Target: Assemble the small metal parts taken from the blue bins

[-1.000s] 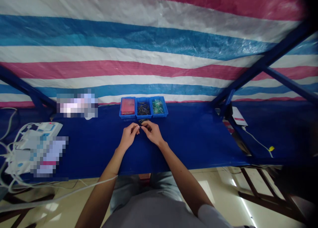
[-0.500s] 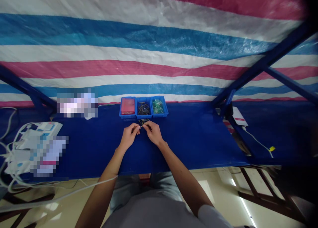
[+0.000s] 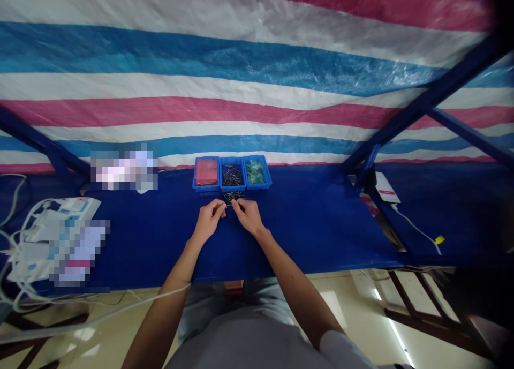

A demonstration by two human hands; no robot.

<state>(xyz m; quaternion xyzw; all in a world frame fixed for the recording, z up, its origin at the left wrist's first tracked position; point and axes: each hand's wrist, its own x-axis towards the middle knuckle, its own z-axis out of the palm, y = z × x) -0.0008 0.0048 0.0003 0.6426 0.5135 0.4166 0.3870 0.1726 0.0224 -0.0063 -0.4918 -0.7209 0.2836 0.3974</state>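
**Fingers (image 3: 220, 205) of both hands pinched close; narrow gap now showing between the two grips**

Observed at the near side of the middle blue bin (image 3: 233, 189), which holds dark, thin metal pieces (image 3: 232, 175). Left hand (image 3: 209, 216), near and slightly left of that bin: thumb and forefinger brought together at the tips. Right hand (image 3: 249, 216), near and slightly right of it: thumb and forefinger likewise nearly closed. A thin, pale sliver (image 3: 229, 205) spans the gap, apparently held by the left fingertips; whether the right grip also has it cannot be told at this size.

Change noted: compared with a second ago, the right fingertips have drawn slightly away from the left, exposing more of the loose metal pieces (image 3: 232, 196) lying just in front of the middle bin. The left hand has scarcely moved. In my judgement, one small part is being handled between the fingertips, and that work remains in hand.

Pose: both forearms reach forward and converge before the middle bin, wrists low over the blue table (image 3: 321, 224), knuckles up, fingers curled inward towards each other.
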